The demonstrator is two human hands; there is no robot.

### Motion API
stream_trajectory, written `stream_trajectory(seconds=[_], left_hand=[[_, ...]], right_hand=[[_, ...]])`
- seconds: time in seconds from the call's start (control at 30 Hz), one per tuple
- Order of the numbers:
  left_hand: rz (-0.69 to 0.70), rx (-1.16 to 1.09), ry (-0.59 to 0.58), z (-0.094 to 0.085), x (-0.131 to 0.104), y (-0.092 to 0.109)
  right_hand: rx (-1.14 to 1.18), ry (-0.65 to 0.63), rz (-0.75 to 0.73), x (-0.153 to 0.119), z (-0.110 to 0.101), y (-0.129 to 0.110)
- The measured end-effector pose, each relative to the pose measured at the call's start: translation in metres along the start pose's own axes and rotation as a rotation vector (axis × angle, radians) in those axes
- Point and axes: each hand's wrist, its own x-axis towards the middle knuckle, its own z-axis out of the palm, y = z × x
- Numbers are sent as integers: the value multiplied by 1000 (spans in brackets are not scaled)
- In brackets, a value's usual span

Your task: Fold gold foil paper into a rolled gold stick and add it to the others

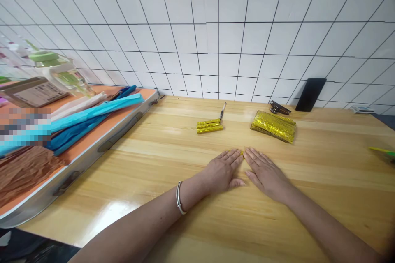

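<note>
The left hand [222, 169] and right hand [269, 176] lie palm down with fingertips nearly meeting, and neither grip is closed around anything: the fingers are stretched out flat. A sliver of gold foil [242, 154] shows between the fingertips, on the worktop [173, 148]; the rest is covered, so its shape cannot be told. The flat fingers probably keep something so light pressed down. Beyond the left hand, 3 gold rolls [210, 128] lie side by side, likely grouped to stay together, with a pen [222, 111] just behind. The stack of gold sheets [273, 127] sits beyond the right hand, seemingly kept within easy reach. A dark clip [279, 108] lies behind it, and a black phone [311, 95] leans against the wall [231, 37], perhaps to stay upright. The worktop is pale, glossy wood, catching glare at lower left; the wall is white with a dark grid. At left, a metal-edged orange surface [83, 148] carries blue and brown crinkled material [31, 172].
</note>
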Motion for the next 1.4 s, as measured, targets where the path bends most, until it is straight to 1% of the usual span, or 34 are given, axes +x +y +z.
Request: stream_trajectory(seconds=[0.23,0.37,0.53,0.67,0.77,0.87,0.97,1.03,1.1,1.23,1.4], left_hand=[[-38,34,11,-5,-15,-8],[-94,79,35,-3,-17,-5],[-150,108,75,-3,-15,-1],[-147,43,100,-10,-14,-6],[-166,-31,133,-12,-14,-14],[-250,-91,165,-11,-9,-21],[-324,-121,169,-9,3,-26],[-347,-124,163,-8,11,-28],[-367,-132,151,-9,18,-30],[-419,-159,99,-12,24,-35],[-455,-193,-48,-20,35,-47]], right_hand=[[8,14,-9,1,0,1],[-5,16,3,0,-1,-1],[-50,27,78,-1,0,-6],[-54,33,107,-2,-3,-5],[-23,38,136,-4,-7,3],[35,108,160,-3,-6,12],[124,240,163,2,-2,19],[171,319,167,7,-1,21],[192,360,161,10,-1,20],[203,372,146,11,-4,18],[218,364,141,10,-6,18]])
